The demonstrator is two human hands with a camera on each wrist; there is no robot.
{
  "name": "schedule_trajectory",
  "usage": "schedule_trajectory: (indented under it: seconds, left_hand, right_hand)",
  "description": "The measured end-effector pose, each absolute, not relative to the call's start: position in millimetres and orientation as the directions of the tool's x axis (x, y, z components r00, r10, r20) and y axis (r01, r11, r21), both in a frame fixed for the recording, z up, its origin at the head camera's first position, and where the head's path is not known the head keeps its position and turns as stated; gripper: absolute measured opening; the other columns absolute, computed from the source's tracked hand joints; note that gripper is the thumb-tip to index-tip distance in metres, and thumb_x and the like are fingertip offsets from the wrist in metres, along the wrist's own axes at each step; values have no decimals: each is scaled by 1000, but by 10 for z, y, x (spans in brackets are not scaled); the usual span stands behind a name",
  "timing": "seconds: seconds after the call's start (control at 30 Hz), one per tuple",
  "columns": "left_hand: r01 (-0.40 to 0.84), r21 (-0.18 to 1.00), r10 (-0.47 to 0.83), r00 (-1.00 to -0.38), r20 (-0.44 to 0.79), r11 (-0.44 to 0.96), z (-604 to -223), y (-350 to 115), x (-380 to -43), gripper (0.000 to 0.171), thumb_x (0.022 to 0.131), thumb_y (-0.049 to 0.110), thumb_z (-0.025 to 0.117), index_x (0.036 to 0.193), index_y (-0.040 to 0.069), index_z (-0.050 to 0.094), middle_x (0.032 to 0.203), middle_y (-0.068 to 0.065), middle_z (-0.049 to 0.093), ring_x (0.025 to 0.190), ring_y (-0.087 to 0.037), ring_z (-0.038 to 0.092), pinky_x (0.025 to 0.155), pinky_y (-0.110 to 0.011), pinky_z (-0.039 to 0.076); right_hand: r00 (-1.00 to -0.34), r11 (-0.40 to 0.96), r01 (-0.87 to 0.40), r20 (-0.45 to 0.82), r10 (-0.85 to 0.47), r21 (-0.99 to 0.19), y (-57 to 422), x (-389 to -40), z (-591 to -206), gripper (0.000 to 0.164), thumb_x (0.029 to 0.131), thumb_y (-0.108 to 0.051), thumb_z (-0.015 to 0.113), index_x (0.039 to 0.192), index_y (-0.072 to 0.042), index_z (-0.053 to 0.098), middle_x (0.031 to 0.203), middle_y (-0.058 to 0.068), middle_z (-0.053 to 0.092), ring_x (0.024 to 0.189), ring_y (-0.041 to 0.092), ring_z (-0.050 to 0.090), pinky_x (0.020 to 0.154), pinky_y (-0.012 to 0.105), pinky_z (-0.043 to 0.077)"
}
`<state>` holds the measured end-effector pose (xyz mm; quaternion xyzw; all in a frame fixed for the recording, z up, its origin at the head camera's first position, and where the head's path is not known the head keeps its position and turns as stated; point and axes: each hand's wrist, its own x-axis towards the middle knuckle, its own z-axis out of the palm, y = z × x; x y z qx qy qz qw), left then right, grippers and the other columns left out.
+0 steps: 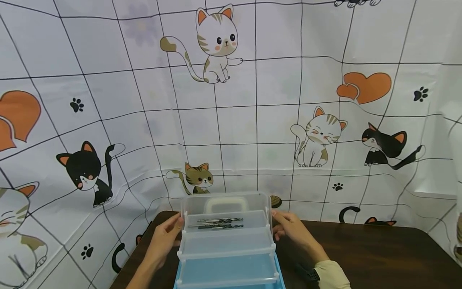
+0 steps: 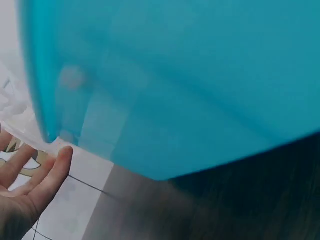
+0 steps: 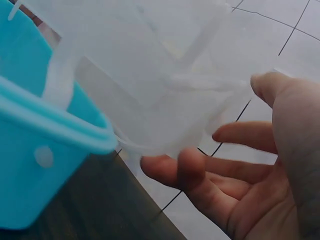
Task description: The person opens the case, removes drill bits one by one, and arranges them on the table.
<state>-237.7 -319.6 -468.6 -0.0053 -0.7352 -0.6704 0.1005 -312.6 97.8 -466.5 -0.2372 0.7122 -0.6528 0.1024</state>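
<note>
A blue plastic toolbox with clear fold-out trays [image 1: 228, 257] stands on the dark wooden surface [image 1: 375, 253], at its near edge. The left hand [image 1: 164, 239] and the right hand [image 1: 294, 230] touch the two sides of the upper clear tray [image 1: 227, 218], fingers relaxed and half open. Long metal drill bits [image 1: 219, 223] lie inside. I think both sides should be moved evenly, so the bits do not roll.

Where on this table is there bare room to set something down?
Bare dark table lies right of the right hand, out to the far corner. Left of the left hand only a narrow strip. The middle is crowded by the blue tiered box.
</note>
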Motion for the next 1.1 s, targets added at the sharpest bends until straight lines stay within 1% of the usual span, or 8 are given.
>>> schedule_trajectory:
  seconds: [0.13, 0.23, 0.47, 0.63, 0.73, 0.87, 1.0, 1.1]
  left_hand:
    - [82, 992, -135, -986, 94, 92, -4719, -3137, -2369, 61, 100, 47, 62, 149, 11, 54, 137, -20, 59, 117, -38, 63, 76, -47, 61]
    - [43, 991, -148, -987, 62, 126, -4730, -3097, -2364, 68, 97, 55, 63, 148, 10, 55, 138, -18, 58, 116, -36, 63, 76, -46, 61]
    - [-11, 999, -121, -993, -5, 52, -4791, -2956, -2354, 77, 95, 59, 64, 148, 5, 53, 141, -22, 55, 115, -37, 63, 75, -49, 60]
    - [-49, 999, -84, -995, -49, -1, -4868, -2873, -2361, 85, 93, 61, 64, 150, 0, 49, 139, -25, 54, 108, -35, 67, 74, -49, 60]
    - [-61, 998, -12, -998, -61, -16, -4892, -2864, -2363, 86, 96, 60, 61, 153, -2, 42, 146, -29, 46, 109, -36, 67, 76, -50, 60]
    - [-75, 997, 124, -990, -71, -27, -4908, -2878, -2362, 79, 102, 55, 55, 157, 2, 35, 156, -31, 32, 117, -38, 63, 82, -52, 58]
    - [-102, 994, 217, -972, -91, -41, -4903, -2885, -2352, 73, 105, 48, 54, 159, 4, 33, 156, -30, 32, 122, -39, 59, 86, -52, 57]
    - [-116, 991, 253, -962, -98, -59, -4903, -2869, -2344, 72, 104, 44, 57, 158, 3, 33, 154, -29, 35, 124, -40, 57, 88, -52, 56]
  right_hand:
    - [-896, 63, -192, 148, -419, -979, 992, -3101, -4692, 56, 110, -41, 46, 127, 10, 61, 112, 22, 66, 66, 23, 64, 61, 34, 57]
    - [-917, 72, -164, 126, -378, -984, 1002, -3076, -4703, 57, 109, -44, 47, 120, 9, 63, 102, 19, 68, 68, 24, 67, 60, 33, 57]
    - [-957, 75, -52, 28, -290, -996, 1067, -3004, -4685, 68, 105, -51, 53, 128, 13, 59, 103, 18, 69, 82, 32, 72, 67, 37, 59]
    - [-957, 71, -21, -1, -289, -997, 1135, -2965, -4686, 74, 105, -52, 51, 134, 16, 53, 108, 19, 68, 90, 34, 72, 75, 43, 61]
    - [-952, 68, 0, -21, -304, -998, 1185, -2940, -4709, 73, 106, -51, 49, 135, 16, 53, 110, 20, 69, 91, 35, 72, 76, 45, 60]
    - [-945, 66, 29, -48, -323, -997, 1259, -2895, -4766, 75, 106, -53, 48, 136, 15, 54, 113, 20, 69, 92, 36, 72, 77, 45, 60]
    - [-940, 50, 47, -61, -335, -998, 1300, -2859, -4785, 77, 106, -53, 48, 139, 17, 50, 117, 22, 68, 93, 37, 72, 78, 46, 60]
    - [-947, 60, 69, -84, -309, -996, 1320, -2829, -4778, 75, 107, -51, 48, 136, 18, 51, 111, 22, 69, 90, 35, 72, 76, 45, 60]
